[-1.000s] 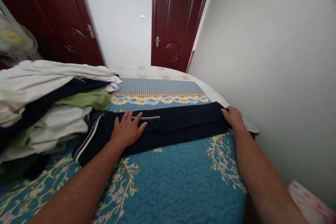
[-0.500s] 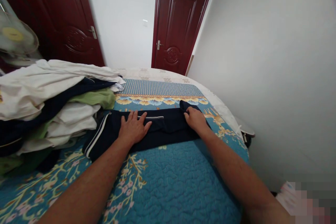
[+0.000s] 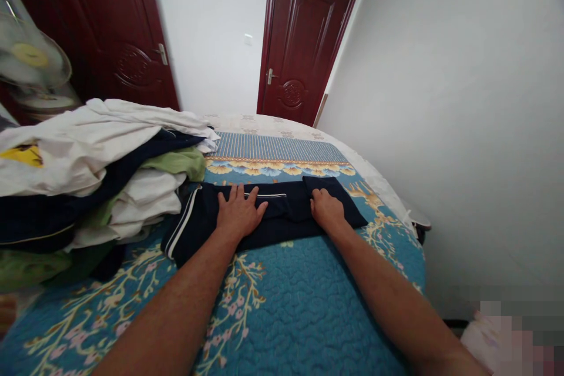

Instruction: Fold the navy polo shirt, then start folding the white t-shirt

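Observation:
A dark navy garment (image 3: pixel 291 217) with white stripes lies as a long folded band across the bed; its exact kind is hard to make out. My left hand (image 3: pixel 239 211) rests flat on it with fingers spread, beside a thin white line of trim. At the garment's right end, a flap is turned over toward the middle. My right hand (image 3: pixel 326 210) is on that flap's inner edge, its fingers curled and closed on the cloth. The fingertips of the right hand are partly hidden.
A heap of white, navy and green clothes (image 3: pixel 132 147) lies left of the garment. The bed has a blue floral quilt (image 3: pixel 308 294). Beyond the bed are two dark red doors (image 3: pixel 297 41), a fan (image 3: pixel 35 59) at far left, and a white wall (image 3: pixel 462 129) on the right.
My right hand has brought the garment's right end over and down, so the bunched flap now lies flatter. The left hand stays pressed on the cloth. The view has shifted slightly.

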Motion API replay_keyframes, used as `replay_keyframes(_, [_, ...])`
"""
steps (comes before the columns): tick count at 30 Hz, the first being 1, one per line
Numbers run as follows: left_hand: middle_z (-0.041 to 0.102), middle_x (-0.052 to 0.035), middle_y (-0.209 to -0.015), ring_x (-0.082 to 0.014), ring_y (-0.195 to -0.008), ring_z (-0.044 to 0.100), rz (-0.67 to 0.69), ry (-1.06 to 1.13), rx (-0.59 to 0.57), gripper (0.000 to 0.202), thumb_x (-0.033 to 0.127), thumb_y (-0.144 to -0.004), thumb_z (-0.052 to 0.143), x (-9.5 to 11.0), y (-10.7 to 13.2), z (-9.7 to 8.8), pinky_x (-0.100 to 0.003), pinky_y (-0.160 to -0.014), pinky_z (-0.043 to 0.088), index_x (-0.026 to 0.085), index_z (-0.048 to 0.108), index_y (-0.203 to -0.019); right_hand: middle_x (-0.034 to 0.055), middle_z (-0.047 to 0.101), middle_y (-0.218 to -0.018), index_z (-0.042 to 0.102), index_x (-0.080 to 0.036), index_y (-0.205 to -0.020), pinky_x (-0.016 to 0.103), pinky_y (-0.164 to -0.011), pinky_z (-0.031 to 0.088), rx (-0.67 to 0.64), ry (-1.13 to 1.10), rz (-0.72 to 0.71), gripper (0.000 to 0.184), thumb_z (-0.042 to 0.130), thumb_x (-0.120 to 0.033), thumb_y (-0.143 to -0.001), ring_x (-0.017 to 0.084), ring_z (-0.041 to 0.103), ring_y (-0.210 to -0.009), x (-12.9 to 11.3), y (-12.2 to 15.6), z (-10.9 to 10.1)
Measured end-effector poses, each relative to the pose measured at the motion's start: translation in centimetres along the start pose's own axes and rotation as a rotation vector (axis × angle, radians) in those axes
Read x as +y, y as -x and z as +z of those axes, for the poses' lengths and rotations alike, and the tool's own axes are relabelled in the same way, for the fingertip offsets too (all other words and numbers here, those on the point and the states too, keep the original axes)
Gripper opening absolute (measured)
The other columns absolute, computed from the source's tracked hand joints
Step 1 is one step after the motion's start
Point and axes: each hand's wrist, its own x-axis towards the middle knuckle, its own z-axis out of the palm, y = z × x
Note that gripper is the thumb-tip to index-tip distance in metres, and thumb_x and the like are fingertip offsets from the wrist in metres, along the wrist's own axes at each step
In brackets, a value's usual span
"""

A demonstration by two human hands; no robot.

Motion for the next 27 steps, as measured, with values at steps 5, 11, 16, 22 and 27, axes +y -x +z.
replay_keyframes(5, [0.041, -0.0218, -0.168, -0.0452, -0.159, 0.026, 0.000, -0.010, -0.008, 0.074, 0.068, -0.103, 0.031, 0.0, 0.0, 0.1, -0.073, -0.120, 0.022, 0.026, 0.049, -0.161, 0.0140, 0.064, -0.121, 0.062, -0.019, -0.119, 0.035, -0.077, 0.057, 0.016, 0.044, -0.019, 0.029, 0.041, -0.036, -0.110, 0.026, 0.074, -0.093, -0.2, 0.5, 0.1])
replay_keyframes(11, [0.041, -0.0226, -0.167, -0.0455, -0.158, 0.027, 0.012, -0.033, -0.039, 0.075, 0.067, -0.103, 0.030, 0.1, -0.1, -0.5, -0.073, -0.119, 0.025, 0.024, 0.047, -0.163, 0.0146, 0.063, -0.124, 0.063, -0.019, -0.120, 0.034, -0.079, 0.057, 0.009, 0.020, -0.056, 0.031, 0.036, -0.033, -0.111, 0.024, 0.073, -0.096, -0.6, 0.5, -0.3])
replay_keyframes(16, [0.042, -0.0238, -0.166, -0.0452, -0.157, 0.030, 0.016, -0.057, -0.048, 0.075, 0.067, -0.103, 0.028, 0.1, -0.2, -0.6, -0.073, -0.117, 0.028, 0.025, 0.047, -0.162, 0.0147, 0.064, -0.123, 0.064, -0.018, -0.120, 0.033, -0.082, 0.058, -0.023, -0.008, -0.074, 0.033, 0.035, -0.030, -0.111, 0.024, 0.073, -0.099, -0.9, 0.6, -0.6])
replay_keyframes(22, [0.043, -0.0229, -0.165, -0.0441, -0.156, 0.033, 0.027, -0.078, -0.026, 0.074, 0.066, -0.103, 0.029, 0.0, -0.3, -0.5, -0.071, -0.117, 0.030, 0.025, 0.048, -0.162, 0.0181, 0.066, -0.120, 0.066, -0.015, -0.120, 0.039, -0.081, 0.059, -0.061, -0.022, -0.094, 0.031, 0.039, -0.023, -0.107, 0.027, 0.076, -0.094, -1.0, 1.9, -1.5])
replay_keyframes(27, [0.044, -0.0207, -0.166, -0.0434, -0.156, 0.033, 0.026, -0.104, -0.023, 0.073, 0.066, -0.103, 0.030, -0.1, -0.4, -0.3, -0.069, -0.118, 0.029, 0.026, 0.048, -0.162, 0.0164, 0.067, -0.117, 0.065, -0.018, -0.119, 0.037, -0.078, 0.058, -0.070, -0.052, -0.157, 0.030, 0.039, -0.017, -0.105, 0.026, 0.076, -0.091, -0.5, 3.5, -1.6])
